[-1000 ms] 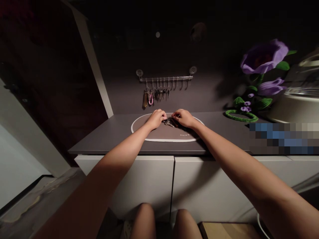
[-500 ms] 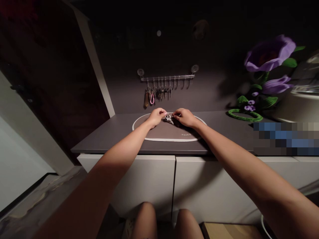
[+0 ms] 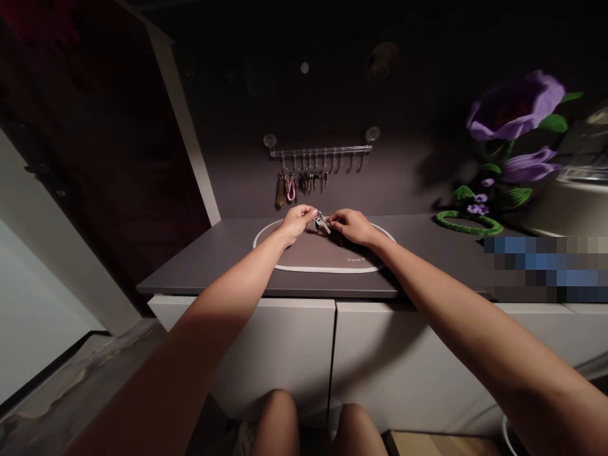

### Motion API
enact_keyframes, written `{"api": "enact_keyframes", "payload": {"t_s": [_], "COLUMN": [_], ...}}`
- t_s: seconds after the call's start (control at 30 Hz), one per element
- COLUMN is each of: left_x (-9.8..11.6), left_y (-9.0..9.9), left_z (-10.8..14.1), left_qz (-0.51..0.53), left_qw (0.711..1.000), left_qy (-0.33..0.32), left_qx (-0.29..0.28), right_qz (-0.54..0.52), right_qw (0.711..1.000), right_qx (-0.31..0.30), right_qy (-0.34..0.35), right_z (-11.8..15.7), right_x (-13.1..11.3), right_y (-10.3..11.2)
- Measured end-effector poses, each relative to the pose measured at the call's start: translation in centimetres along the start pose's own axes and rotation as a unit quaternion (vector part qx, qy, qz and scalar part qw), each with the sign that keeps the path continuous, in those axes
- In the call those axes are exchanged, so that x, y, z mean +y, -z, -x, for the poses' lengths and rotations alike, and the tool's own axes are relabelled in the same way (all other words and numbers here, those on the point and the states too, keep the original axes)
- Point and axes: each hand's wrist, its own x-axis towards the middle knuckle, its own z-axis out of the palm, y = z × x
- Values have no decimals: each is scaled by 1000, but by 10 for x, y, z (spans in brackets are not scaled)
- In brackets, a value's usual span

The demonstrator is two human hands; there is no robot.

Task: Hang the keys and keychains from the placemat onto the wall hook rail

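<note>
The left hand (image 3: 297, 225) pinches a bunch of silver metal keys (image 3: 324, 225) over the brown, white-rimmed oval mat (image 3: 313, 256); the right hand (image 3: 354, 227) hides whether its curled fingers grip anything.

Silvery keys (image 3: 324, 225) tilted below a ring (image 3: 322, 214)

Dim room; dark grey wall (image 3: 232, 126) fades near-black up top. From here I see a grey counter (image 3: 199, 259) over white cabinets (image 3: 285, 348), dark door (image 3: 104, 164) at left, streaked grey floor (image 3: 107, 364).
</note>
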Motion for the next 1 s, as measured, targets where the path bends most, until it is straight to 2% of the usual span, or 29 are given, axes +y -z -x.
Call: {"api": "enact_keyframes", "payload": {"t_s": [0.33, 0.43, 0.6, 1.0], "left_x": [2, 5, 10, 16], "left_y": [2, 1, -1, -2], "left_z": [-2, -1, 1, 2], "left_qz": [97, 141, 204, 245], "left_qw": [995, 990, 978, 969], "left_qy": [12, 25, 32, 30], "left_qx": [1, 6, -2, -5], "right_qz": [-41, -72, -99, -128], "right_qw": [999, 997, 994, 988], "right_qx": [24, 40, 27, 78], "right_qy": [-20, -2, 26, 48], "right_z": [3, 2, 2, -2], "right_x": [-8, -8, -11, -17], "right_y": [4, 3, 1, -1]}}
